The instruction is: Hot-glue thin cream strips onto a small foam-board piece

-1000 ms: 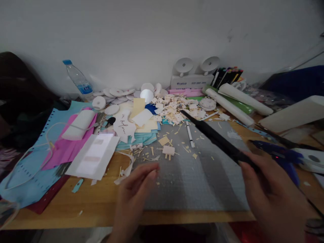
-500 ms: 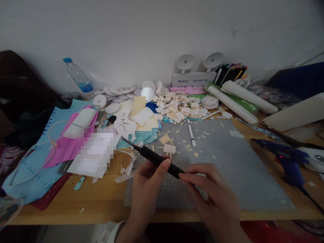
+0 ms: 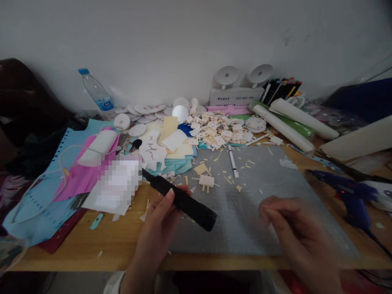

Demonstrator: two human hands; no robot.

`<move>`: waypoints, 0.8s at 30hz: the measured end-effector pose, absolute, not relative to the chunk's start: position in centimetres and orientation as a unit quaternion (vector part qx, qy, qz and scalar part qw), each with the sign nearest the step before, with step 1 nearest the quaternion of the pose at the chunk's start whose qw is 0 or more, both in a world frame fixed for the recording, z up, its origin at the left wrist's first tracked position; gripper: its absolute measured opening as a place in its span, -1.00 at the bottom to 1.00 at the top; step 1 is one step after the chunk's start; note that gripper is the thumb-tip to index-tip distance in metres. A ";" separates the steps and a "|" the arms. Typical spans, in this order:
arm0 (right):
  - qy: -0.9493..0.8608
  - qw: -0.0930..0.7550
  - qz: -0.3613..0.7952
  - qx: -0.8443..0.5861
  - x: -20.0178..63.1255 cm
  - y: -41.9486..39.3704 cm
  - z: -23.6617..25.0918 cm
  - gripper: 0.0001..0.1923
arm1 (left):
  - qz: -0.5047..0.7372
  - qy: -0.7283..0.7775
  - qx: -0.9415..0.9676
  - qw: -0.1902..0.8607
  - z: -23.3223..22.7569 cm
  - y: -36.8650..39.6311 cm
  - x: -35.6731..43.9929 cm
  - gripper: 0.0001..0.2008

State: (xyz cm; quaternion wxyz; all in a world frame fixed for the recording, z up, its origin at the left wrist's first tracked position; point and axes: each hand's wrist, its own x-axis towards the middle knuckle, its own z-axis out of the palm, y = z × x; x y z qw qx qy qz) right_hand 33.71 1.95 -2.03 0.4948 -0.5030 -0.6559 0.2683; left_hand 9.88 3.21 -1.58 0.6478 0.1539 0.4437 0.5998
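Observation:
My left hand is closed around a black-handled tool with a slim tip, held slantwise above the cutting mat. Its tip points up and left toward the white paper, and the thick end points toward me. To the right, over the mat, my right hand has its fingers curled together and partly blurred; whatever might be between them is hidden. Just beyond the tool, a small pale rectangular piece with thin strips attached lies on the mat, close to a tan paper piece.
Behind the mat is a heap of small pale cutouts. A white marker lies on the mat among scraps. At right rests a blue glue gun; white rolls lie behind. A water bottle stands back left, near blue sheets.
My right hand has come off the rear end of the tool and moved right. My left hand has shifted left and slightly down with the tool, whose thick end is now exposed.

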 end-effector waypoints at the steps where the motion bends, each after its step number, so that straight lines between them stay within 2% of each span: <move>1: -0.643 0.506 0.243 -0.521 34.2 2.1 -2.1 -0.96 | 0.594 0.433 0.168 0.657 -1.7 3.1 9.5 -0.69; 3: -0.607 0.537 0.208 -0.548 35.0 2.3 -2.1 -0.97 | 0.592 0.409 0.186 0.669 -1.9 2.9 8.9 -0.70; 5: -0.571 0.553 0.220 -0.565 35.3 2.5 -2.1 -0.95 | 0.599 0.384 0.199 0.674 -2.2 2.9 8.5 -0.73; 9: -0.562 0.530 0.372 -0.515 34.6 2.3 -2.1 -0.85 | 0.604 0.319 0.248 0.686 -2.3 2.9 8.2 -0.76; 12: -0.613 0.456 0.476 -0.435 33.2 1.8 -1.5 -0.77 | 0.583 0.297 0.274 0.706 -1.8 2.7 8.3 -0.71; 15: -0.672 0.329 0.537 -0.390 31.7 1.5 -0.5 -0.49 | 0.558 0.294 0.279 0.724 -1.2 2.5 8.6 -0.69; 16: -0.685 0.285 0.550 -0.385 31.2 1.5 -0.2 -0.50 | 0.551 0.293 0.280 0.730 -1.0 2.4 8.6 -0.70; 19: -0.704 0.199 0.567 -0.379 30.5 1.8 0.4 -0.79 | 0.540 0.296 0.283 0.735 -0.8 2.5 8.6 -0.69; 21: -0.697 0.217 0.578 -0.366 30.5 2.1 0.3 -0.67 | 0.546 0.295 0.281 0.731 -0.9 2.6 8.5 -0.70; 24: -0.647 0.353 0.596 -0.320 31.1 2.4 0.0 -0.64 | 0.552 0.288 0.269 0.735 -1.2 2.7 8.3 -0.72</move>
